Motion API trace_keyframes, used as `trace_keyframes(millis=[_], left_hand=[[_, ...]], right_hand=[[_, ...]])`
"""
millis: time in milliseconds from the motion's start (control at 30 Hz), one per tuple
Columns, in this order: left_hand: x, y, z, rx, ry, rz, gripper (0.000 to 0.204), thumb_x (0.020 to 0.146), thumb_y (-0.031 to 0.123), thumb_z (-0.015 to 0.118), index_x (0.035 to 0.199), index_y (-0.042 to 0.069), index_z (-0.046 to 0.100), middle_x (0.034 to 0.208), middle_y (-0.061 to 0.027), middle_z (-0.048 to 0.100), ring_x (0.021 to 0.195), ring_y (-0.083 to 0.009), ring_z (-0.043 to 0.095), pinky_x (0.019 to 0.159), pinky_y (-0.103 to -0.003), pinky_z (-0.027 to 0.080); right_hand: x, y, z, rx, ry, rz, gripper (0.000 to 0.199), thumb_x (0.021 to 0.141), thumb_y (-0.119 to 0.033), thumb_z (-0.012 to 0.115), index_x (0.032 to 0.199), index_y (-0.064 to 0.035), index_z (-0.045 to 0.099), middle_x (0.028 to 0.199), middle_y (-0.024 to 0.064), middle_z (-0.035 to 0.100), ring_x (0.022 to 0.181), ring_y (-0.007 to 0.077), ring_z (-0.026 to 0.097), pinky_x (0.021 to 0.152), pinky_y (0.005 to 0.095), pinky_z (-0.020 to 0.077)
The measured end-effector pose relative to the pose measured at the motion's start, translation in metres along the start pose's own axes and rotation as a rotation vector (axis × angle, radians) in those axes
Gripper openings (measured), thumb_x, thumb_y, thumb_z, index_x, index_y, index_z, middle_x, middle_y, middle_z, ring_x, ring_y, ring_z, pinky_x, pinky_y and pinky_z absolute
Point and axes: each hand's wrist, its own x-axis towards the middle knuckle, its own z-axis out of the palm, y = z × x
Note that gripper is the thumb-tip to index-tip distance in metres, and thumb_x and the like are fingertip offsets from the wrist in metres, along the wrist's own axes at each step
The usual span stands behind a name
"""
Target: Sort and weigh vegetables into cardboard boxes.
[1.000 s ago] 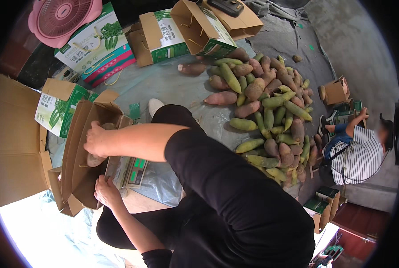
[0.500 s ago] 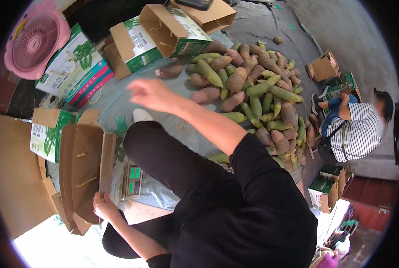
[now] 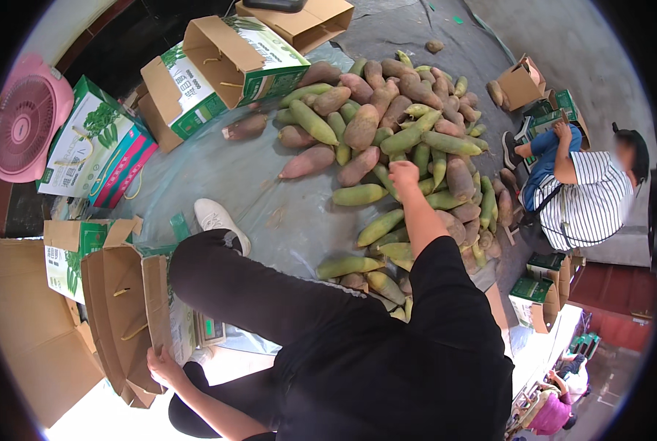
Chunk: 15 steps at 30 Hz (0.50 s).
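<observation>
My left hand [image 3: 165, 367] grips the near edge of an open, tall cardboard box [image 3: 126, 323], thumb and fingers closed on its wall. The box stands tilted at my left, with cord handles showing inside. My right arm stretches out to the far right, where my right hand [image 3: 404, 178] rests on a large heap of radishes with its fingers curled. Around it lie green radishes [image 3: 359, 195] and pinkish-brown, soil-dusted radishes [image 3: 359, 165]. The curled fingers hide whatever is under them.
A digital scale [image 3: 211, 328] sits by my left knee. Printed cartons [image 3: 196, 88] stand beyond the plastic sheet [image 3: 270, 209], near a pink fan [image 3: 27, 121]. On the right a person in a striped shirt [image 3: 582, 195] sits among more cartons [image 3: 538, 301].
My right hand has swung from above the sheet across to the right, down onto the radish heap. My left hand keeps its grip on the box. The whole view has shifted slightly.
</observation>
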Motion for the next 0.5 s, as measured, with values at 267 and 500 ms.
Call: trace_keyframes(millis=[267,500], left_hand=[[0.0,-0.002,0.005,-0.018,0.009,0.013,0.029,0.077,0.011,0.063,0.102,-0.002,0.058,0.091,-0.0218,0.062,0.083,-0.0387,0.06,0.073,-0.046,0.046],[0.001,-0.017,0.013,-0.023,-0.079,-0.029,0.038,0.079,0.014,0.065,0.11,-0.005,0.055,0.1,-0.0243,0.061,0.091,-0.0387,0.06,0.081,-0.043,0.047]], right_hand=[[0.062,-0.049,-0.07,0.713,0.283,0.336,0.061,0.078,-0.037,0.072,0.12,-0.0004,0.046,0.119,0.0176,0.049,0.097,0.0343,0.055,0.069,0.0445,0.0482],[0.099,-0.059,-0.059,0.788,0.28,0.431,0.06,0.079,-0.048,0.067,0.12,-0.01,0.046,0.118,0.009,0.048,0.102,0.0286,0.049,0.069,0.0415,0.0472]])
